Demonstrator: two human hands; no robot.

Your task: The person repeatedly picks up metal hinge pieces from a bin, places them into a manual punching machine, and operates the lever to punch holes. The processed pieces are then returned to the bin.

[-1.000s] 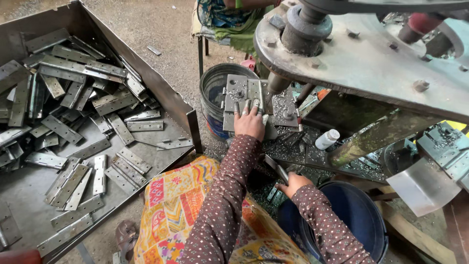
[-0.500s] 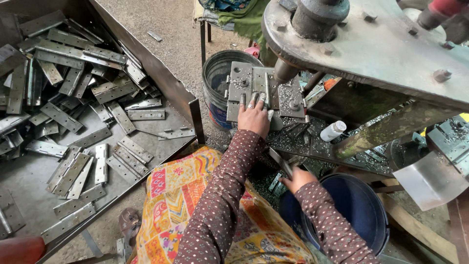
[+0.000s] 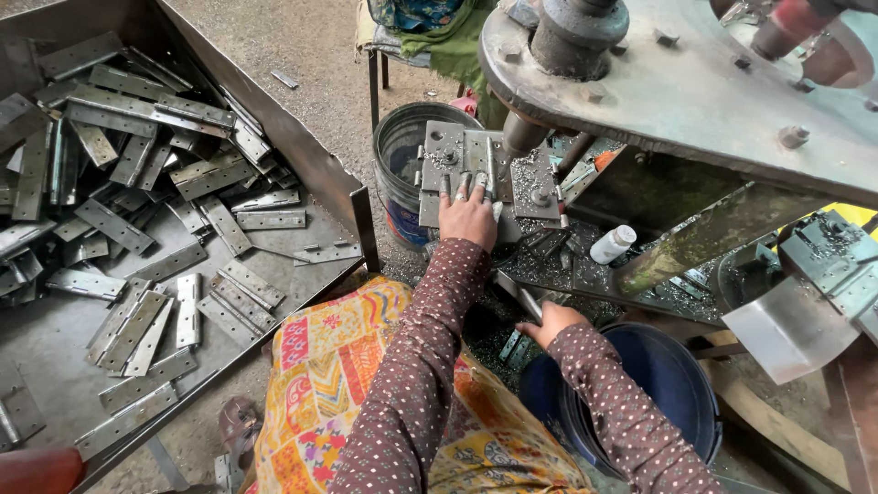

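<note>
My left hand (image 3: 468,218) presses a stiff, heavy-looking steel hinge plate (image 3: 485,169) flat on the press bed's near edge, while my right hand (image 3: 549,322) grips a metal lever (image 3: 518,295).

Small metalworking workshop, rough and floor-level. Heavy steel press frame (image 3: 695,82) looms above and right of the left hand (image 3: 468,218), whose fingers rest on the drilled die plate (image 3: 457,160) strewn with metal shavings. Far left of that hand: a sheet-metal bin (image 3: 274,128) piled with stamped hinge blanks (image 3: 137,165). Bare gritty concrete floor (image 3: 311,46) beyond. Plastic bucket (image 3: 402,151) just left of the hand.
</note>
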